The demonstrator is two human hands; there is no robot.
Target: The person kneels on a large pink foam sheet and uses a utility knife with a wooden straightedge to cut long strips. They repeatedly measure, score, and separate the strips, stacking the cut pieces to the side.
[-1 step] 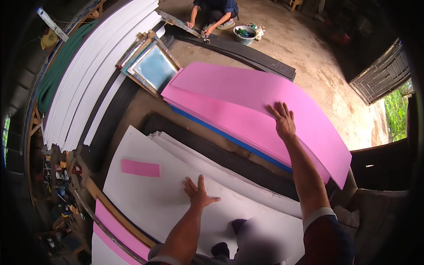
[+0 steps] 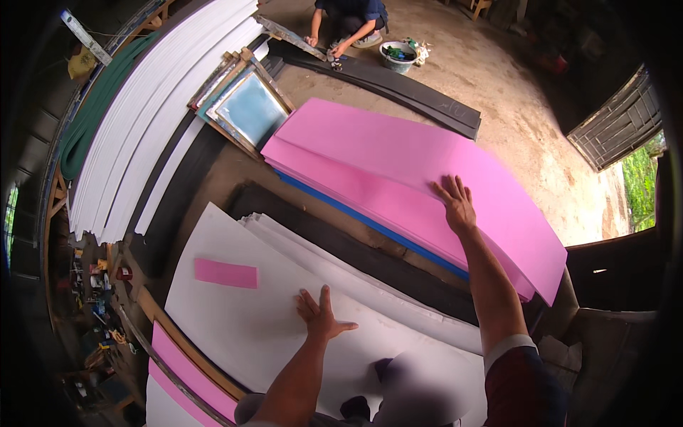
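Note:
My right hand (image 2: pixel 459 206) lies with fingers spread on the top pink sheet (image 2: pixel 384 146) of a stack, its near edge lifted a little off the sheets beneath. Under the pink ones the edge of a blue sheet (image 2: pixel 334 204) shows. Close to my body, my left hand (image 2: pixel 324 319) rests, fingers apart, on a large white sheet (image 2: pixel 213 313). A small pink rectangular piece (image 2: pixel 226 273) lies on that white sheet, to the left of my left hand. Neither hand grips anything.
Behind the pink stack lean framed screens (image 2: pixel 249 107). White sheets (image 2: pixel 156 99) stand at the left, above scattered tools (image 2: pixel 107 327). At the back, another person (image 2: pixel 352 21) crouches by black sheets (image 2: pixel 398 89) and a bucket (image 2: pixel 397 64). A metal gate (image 2: pixel 619 114) stands open at right.
My right hand sits slightly lower in the picture, still on the pink sheet. The left hand has hardly moved, and the view has shifted a little.

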